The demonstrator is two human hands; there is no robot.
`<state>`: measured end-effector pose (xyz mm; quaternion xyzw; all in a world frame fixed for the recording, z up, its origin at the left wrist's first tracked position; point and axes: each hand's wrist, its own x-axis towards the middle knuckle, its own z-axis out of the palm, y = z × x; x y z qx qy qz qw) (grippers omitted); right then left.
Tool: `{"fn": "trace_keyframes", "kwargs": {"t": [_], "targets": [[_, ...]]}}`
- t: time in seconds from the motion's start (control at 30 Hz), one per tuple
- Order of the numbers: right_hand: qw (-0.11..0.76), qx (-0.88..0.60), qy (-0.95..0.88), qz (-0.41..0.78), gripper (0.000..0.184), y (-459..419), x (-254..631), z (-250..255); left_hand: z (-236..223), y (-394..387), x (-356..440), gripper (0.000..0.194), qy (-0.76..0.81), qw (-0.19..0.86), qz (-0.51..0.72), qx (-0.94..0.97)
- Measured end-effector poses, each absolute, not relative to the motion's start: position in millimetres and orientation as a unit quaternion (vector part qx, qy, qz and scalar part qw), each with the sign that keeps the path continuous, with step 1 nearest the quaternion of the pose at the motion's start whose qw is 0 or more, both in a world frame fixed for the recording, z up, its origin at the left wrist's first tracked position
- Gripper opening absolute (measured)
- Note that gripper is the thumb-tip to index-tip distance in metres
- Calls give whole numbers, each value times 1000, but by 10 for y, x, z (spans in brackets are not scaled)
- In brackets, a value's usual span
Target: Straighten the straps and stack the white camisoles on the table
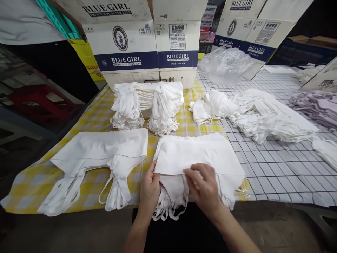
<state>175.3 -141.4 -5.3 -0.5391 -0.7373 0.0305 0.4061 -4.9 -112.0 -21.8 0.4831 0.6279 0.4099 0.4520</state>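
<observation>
A stack of white strappy tops (195,154), perhaps camisoles or bra tops, lies right in front of me at the table's edge. My left hand (150,184) grips its left side, thumb on top and fingers round the edge. Over the lower hem, my right hand (202,182) has its fingers bent and pressed together against the cloth; whether it pinches a layer is hidden. Straps hang below the stack between both hands. To the left, a smaller white pile (105,147) is laid flat with its straps toward me.
Behind stands a folded white pile (149,95) with bunched straps, against a Blue Girl carton (126,42). More white garments (271,116), clear plastic (226,65) and mauve garments (313,105) are on the right. A person in dark trousers (60,70) stands at the left.
</observation>
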Motion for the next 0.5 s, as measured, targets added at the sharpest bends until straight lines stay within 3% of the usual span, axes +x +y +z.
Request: {"fn": "trace_keyframes", "kwargs": {"t": [0.1, 0.3, 0.5], "targets": [[416, -610, -674, -1, 17, -1354, 2105, -18, -282, -1109, -95, 43, 628, 458, 414, 474], [344, -738, -580, -18, 20, -1246, 2796, -19, -195, -1097, -87, 53, 554, 564, 476, 385], [348, -736, -581, 26, 19, -1328, 2772, -125, -80, -1072, -78, 61, 501, 606, 503, 358]]}}
